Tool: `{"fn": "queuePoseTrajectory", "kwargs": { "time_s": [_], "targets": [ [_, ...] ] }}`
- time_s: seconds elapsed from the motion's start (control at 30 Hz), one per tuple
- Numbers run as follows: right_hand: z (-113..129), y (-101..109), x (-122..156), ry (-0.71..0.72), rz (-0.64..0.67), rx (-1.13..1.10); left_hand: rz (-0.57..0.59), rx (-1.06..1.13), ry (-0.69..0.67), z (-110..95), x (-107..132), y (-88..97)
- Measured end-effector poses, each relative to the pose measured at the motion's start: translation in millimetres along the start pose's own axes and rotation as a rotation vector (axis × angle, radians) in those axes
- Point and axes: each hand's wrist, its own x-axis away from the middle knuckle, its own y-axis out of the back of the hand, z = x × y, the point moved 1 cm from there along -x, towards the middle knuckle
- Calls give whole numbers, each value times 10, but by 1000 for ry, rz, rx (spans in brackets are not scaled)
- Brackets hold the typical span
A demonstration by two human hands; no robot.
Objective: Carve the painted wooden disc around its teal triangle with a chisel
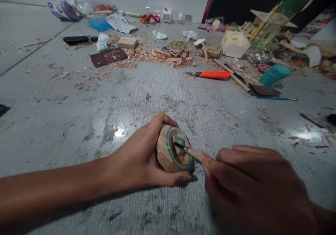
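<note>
A rounded piece of wood (164,152) rests tilted on the grey floor, its flat face turned up and to the right. Green rings and a green triangle mark that face, with a rough carved hollow around the triangle. My left hand (147,151) is wrapped round the wood, thumb on the near side and fingers on the far side. In my right hand (252,182) is a small brush-like tool (193,152) with a pale handle, a metal collar and a dark tip. Its tip touches the carved hollow; whether it is bristle or blade is unclear.
An orange utility knife (215,75) lies beyond the wood, near a wooden stick (233,76). Wood shavings (141,55), brown sandpaper (109,57) and a small wooden block (127,42) lie further back. A teal cup (275,75) and a tall clear container (278,21) stand at right.
</note>
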Motion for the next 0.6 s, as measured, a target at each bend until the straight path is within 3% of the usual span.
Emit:
{"fn": "queuePoseTrajectory", "kwargs": {
  "time_s": [0.3, 0.5, 0.6],
  "targets": [
    [-145, -44, -97, -226, -176, -579, 20, 17, -54, 19, -28, 10],
    [-169, 72, -52, -122, -28, -323, 5, -42, -87, -10, -20, 5],
    [-146, 77, 2, -88, -56, -216, -1, -44, -80, -16, -19, 1]
  ]
}}
